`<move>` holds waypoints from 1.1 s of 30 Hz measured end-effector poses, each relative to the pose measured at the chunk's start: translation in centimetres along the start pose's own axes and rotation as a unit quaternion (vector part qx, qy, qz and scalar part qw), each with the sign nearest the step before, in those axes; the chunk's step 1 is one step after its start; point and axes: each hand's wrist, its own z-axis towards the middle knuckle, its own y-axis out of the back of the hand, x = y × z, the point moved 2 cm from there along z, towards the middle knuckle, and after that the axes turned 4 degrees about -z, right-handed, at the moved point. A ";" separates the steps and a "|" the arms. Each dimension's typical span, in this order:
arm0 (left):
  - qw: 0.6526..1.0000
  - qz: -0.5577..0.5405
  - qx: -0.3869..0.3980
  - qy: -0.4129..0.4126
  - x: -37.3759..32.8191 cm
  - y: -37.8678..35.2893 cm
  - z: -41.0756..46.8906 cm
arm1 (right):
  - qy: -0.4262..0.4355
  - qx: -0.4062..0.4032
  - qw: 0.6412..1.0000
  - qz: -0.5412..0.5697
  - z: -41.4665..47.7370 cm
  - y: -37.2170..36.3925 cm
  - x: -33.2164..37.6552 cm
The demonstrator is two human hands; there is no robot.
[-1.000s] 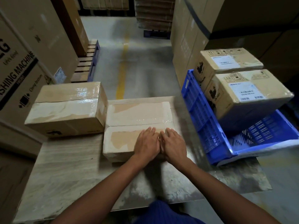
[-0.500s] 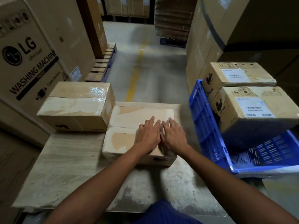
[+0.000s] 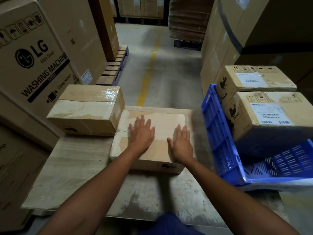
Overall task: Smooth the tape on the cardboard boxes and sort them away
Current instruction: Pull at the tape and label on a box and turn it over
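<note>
The left hand was laid flat, fingers spread and gripping nothing, on the taped top of the cardboard box. The right hand was pressed palm down near that box's right edge, fingers likewise extended, with the two hands held apart. Both were blurred by motion, so the fingertips could not be made out sharply. Beneath the palms the tape was seen as a pale, glossy band; its full run was hidden under the hands.

The box was rested on a worn table, whose near edge was partly covered by the forearms and by a strip of blue clothing at the bottom of the frame. Just beyond and left of the left hand, a second taped box was set, touching the first at its corner. Further left, a large carton printed with washing machine lettering was cut off by the frame.

To the right of the right hand, a blue crate was seen tilted, its far end lost beyond the frame. Two labelled boxes were stacked within it; the print on their labels was too small to be read. Ahead of both hands, a floor with a yellow line was visible between tall stacks.
</note>
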 end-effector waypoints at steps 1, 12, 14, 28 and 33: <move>0.999 0.005 -0.008 0.041 1.2 0.4 0.1 | -0.041 -0.004 0.998 0.051 -0.2 0.1 0.2; 0.976 -0.135 0.018 0.172 6.4 1.1 -1.8 | -0.229 -0.032 0.913 0.335 -1.1 2.8 -0.4; 0.973 -0.159 0.026 0.163 6.2 0.8 -1.9 | -0.223 -0.051 0.907 0.353 -1.9 4.9 0.4; 0.912 -0.399 0.073 0.067 5.2 4.5 -1.2 | -0.020 -0.131 0.976 0.173 -6.3 11.7 13.4; 0.815 -0.574 0.001 0.087 5.6 10.5 -1.2 | -0.011 -0.122 0.988 0.093 -5.9 10.0 14.8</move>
